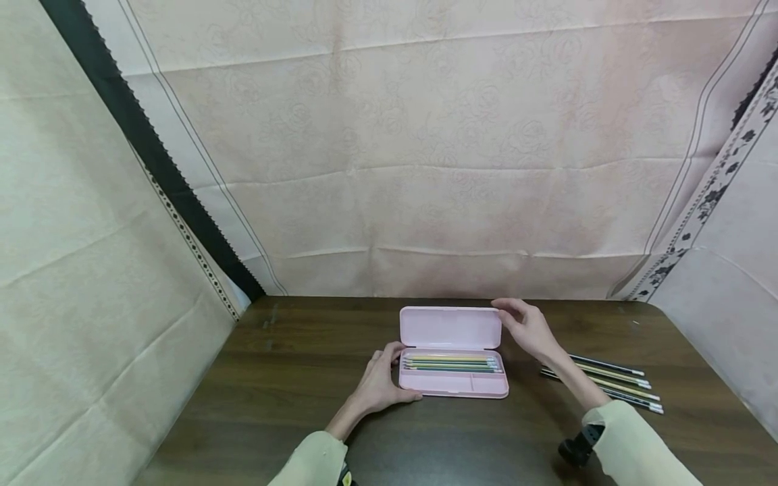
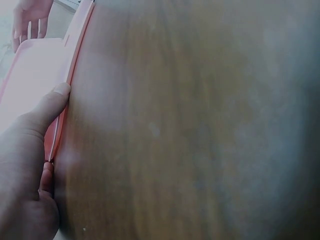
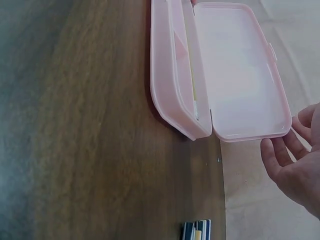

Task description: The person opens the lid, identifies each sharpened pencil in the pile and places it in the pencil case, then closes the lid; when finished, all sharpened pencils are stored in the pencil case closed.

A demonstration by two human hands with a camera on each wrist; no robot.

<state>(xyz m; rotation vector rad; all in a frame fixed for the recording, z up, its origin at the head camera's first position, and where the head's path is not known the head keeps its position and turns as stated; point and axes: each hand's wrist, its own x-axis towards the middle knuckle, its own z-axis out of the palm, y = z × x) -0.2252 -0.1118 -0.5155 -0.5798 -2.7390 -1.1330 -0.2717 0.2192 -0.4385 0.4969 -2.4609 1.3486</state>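
Note:
A pink pencil case [image 1: 454, 385] lies on the table with its lid [image 1: 450, 327] raised at the back. Several pencils [image 1: 450, 364] lie side by side in its long compartment. My left hand [image 1: 379, 385] grips the case's left end, thumb along the front edge and fingers towards the back. At the lid's upper right corner, my right hand [image 1: 529, 331] holds the edge between thumb and fingers. The right wrist view shows those fingertips [image 3: 270, 150] right at the lid's rim. Part of the left fingers is hidden behind the case.
More pencils [image 1: 616, 381], dark and yellowish, lie on the wooden table [image 1: 292, 391] to the right, partly under my right forearm. A pale cloth [image 1: 425, 169] hangs behind the table's back edge, with further cloth at both sides.

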